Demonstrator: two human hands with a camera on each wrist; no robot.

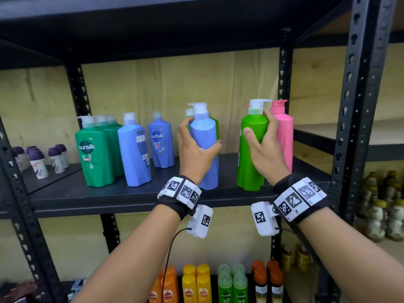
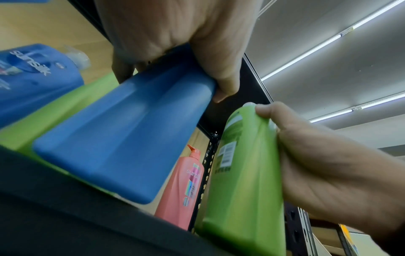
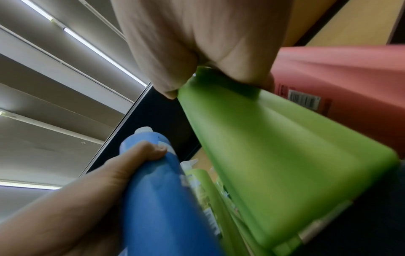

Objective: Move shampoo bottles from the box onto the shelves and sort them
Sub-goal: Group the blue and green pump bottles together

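a: blue pump bottle [image 1: 204, 147] in the person's left hand [image 1: 195, 152], fingers curled round its far side, thumb on the right edge. bottle's upright at the near edge of the black shelf [image 1: 140, 193], mid-shelf. can't tell if its base sits on the board or hangs just above.

b: and the right hand [image 1: 265, 147]?

a: wrapped round a light green pump bottle [image 1: 251, 154], thumb across the near face, fingers round the right side up by the shoulder. upright too, near edge, right of the blue one w/ a gap between. base contact: can't tell either.

b: neighbours?

a: pink bottle [image 1: 284, 136] just beside the green one on its right, by the black upright post [image 1: 284, 88]. another light green bottle [image 1: 215, 123] stands behind the blue one, mostly hidden. left of the hands: two more blue bottles [image 1: 134, 154], one label-out, one back-out, then a cluster of dark green bottles [image 1: 96, 154] at the left end.

b: wrist cams add anything?

a: left wrist view shows the blue bottle's base [image 2: 98, 155] seen from under, thumb tip on its edge; right wrist view shows the same for the green base [image 3: 295, 164]. both blurry.

b: other shelves?

a: lower shelf has orange, yellow, green small bottles [image 1: 203, 285]; purple-capped roll-ons [image 1: 39, 162] on the far-left unit.
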